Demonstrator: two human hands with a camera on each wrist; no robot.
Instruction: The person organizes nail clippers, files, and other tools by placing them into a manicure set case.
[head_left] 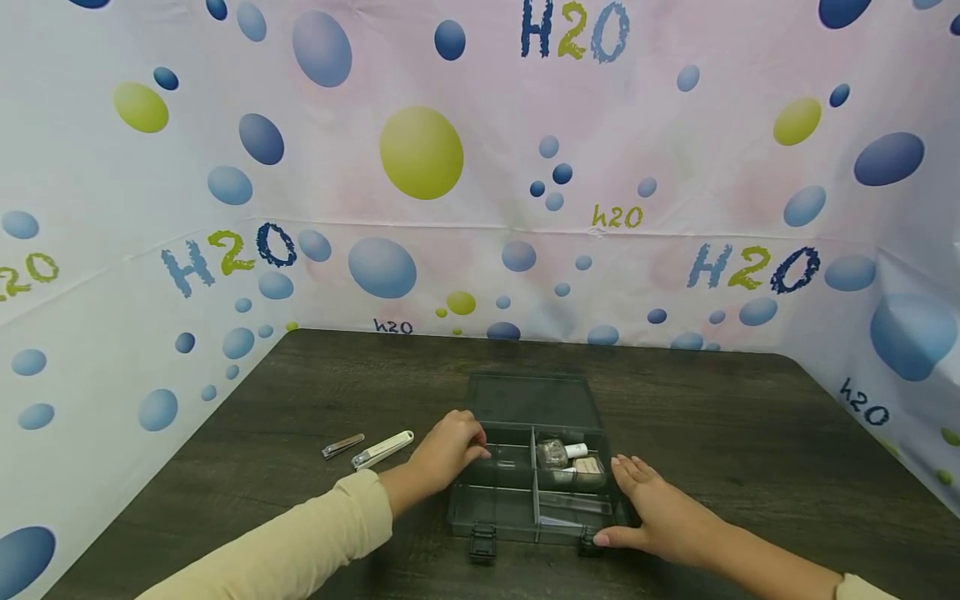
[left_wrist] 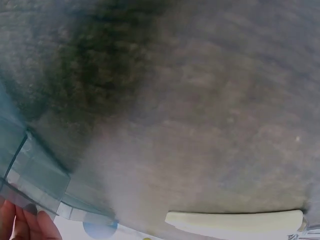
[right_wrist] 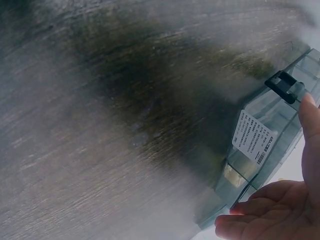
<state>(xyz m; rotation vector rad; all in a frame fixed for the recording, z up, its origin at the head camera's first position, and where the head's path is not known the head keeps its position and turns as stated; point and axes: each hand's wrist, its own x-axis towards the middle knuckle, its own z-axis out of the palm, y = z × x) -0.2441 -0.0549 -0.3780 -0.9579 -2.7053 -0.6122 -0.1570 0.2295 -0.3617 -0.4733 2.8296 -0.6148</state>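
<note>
A dark, see-through plastic organizer box (head_left: 504,529) lies with its lid (head_left: 534,400) folded back. My left hand (head_left: 450,446) reaches over its rear left compartment, fingers loosely bent; nothing shows in them. In the left wrist view, those fingertips (left_wrist: 47,225) appear beside the box wall. My right hand (head_left: 663,512) touches the box's right front corner: the thumb lies at the front latch (right_wrist: 285,86), the straight fingers along the side. Nail polish bottles (head_left: 553,454) with white caps sit in the rear right compartment. Flat, slim items (head_left: 573,504) lie in the front right one.
Left of the box are a small nail clipper (head_left: 342,446) and a larger cream-handled nail clipper (head_left: 382,450). A second latch (head_left: 482,543) hangs at the box's front left. A printed curtain (head_left: 525,275) borders the dark wooden table (head_left: 712,417).
</note>
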